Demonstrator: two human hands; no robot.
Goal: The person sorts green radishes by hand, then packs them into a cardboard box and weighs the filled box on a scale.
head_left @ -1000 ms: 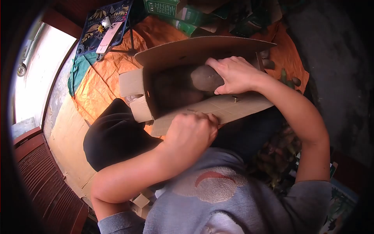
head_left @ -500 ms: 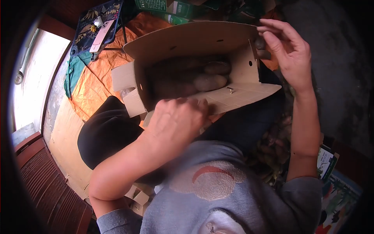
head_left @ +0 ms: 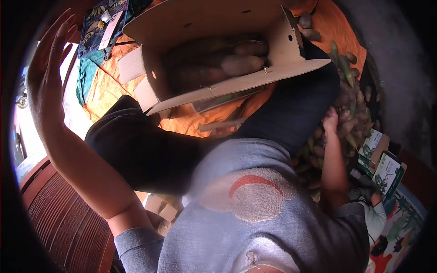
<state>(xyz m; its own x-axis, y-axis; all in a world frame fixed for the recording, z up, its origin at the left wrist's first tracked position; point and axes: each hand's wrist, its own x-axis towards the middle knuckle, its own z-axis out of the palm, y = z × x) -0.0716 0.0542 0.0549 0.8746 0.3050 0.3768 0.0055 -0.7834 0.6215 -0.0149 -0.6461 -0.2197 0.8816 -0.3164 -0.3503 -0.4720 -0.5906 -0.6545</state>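
Nearest the camera, at the lower centre of the frame, is the person's grey sweatshirt [head_left: 255,214] with an embroidered round patch; dark trousers [head_left: 150,145] run above it across the middle.

The left hand [head_left: 48,68] is raised at the upper left of the frame, fingers spread and palm open, grasping nothing and touching nothing. Behind it lies a bright doorway; a reddish ribbed panel [head_left: 68,218] fills the lower left corner.

The right hand [head_left: 331,120] is at the right centre, lowered into a heap of sweet potatoes [head_left: 350,104] beside the leg. Its fingers are buried among the tubers; whether they are clenched on one cannot be told.

Printed cartons [head_left: 384,168] lie to the lower right of that heap.

Farther off, at the upper centre, a cardboard box [head_left: 236,84] lies on its side on an orange sheet [head_left: 109,95], flaps open. Several sweet potatoes in the box [head_left: 241,63] lie stacked inside. Neither hand touches the box.

At the far upper left, a phone [head_left: 108,31] rests on a dark patterned tray [head_left: 91,41].
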